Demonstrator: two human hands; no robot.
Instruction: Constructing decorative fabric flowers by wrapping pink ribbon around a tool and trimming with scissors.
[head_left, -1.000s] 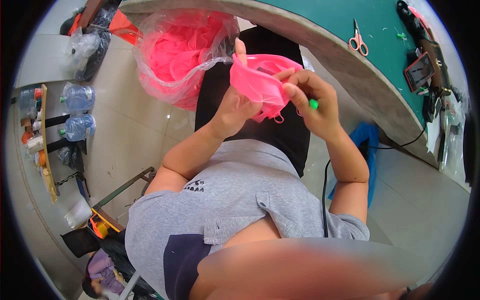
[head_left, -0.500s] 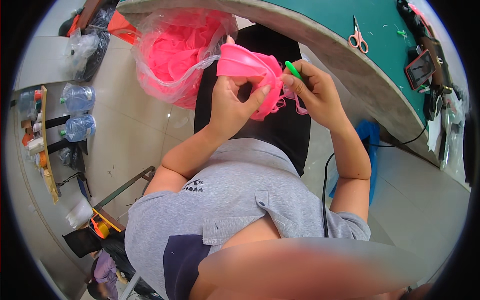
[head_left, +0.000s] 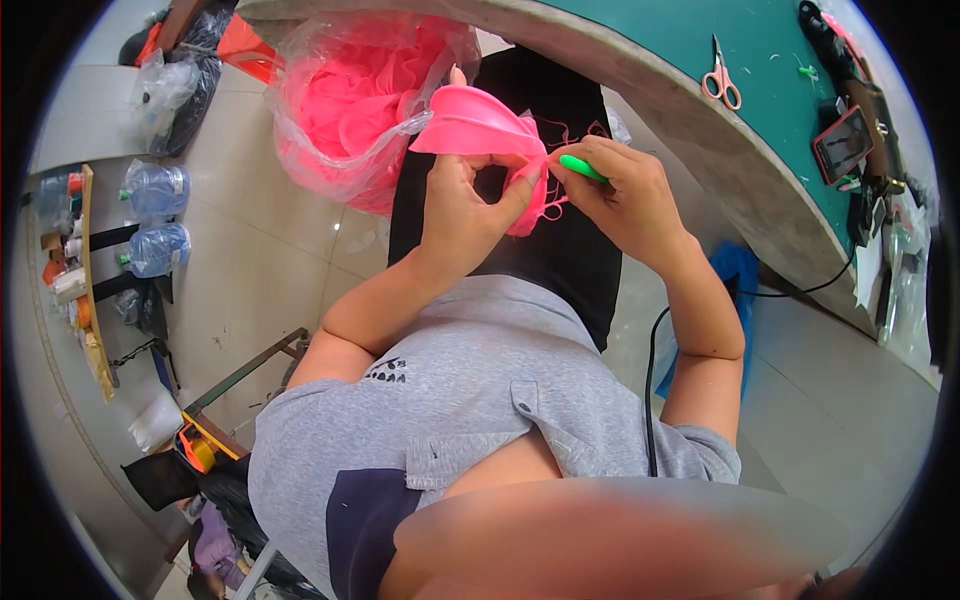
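Note:
A soft pink piece (head_left: 470,125) with a smooth, curved edge hangs over my lap. Thin pink strips dangle from its right side. My left hand (head_left: 465,210) is closed on it, thumb and fingers pinching its lower edge. Close against that pinch, my right hand (head_left: 635,195) is closed around a small tool with a bright green handle (head_left: 582,168). The tool's working end is hidden by the fingers and the pink piece. A clear plastic bag (head_left: 300,155) full of similar pink pieces stands to the left of my hands.
A green-topped table (head_left: 640,50) curves along the far right, carrying pink-handled scissors (head_left: 721,85) and a phone (head_left: 843,145). A black cable (head_left: 800,291) runs past my right arm. Large water bottles (head_left: 158,250) stand at the left; another person (head_left: 218,545) is at the lower left.
My right hand has turned, so the green handle now lies nearly level beside the left thumb. The pink piece has shifted slightly left and tilted in my left hand.

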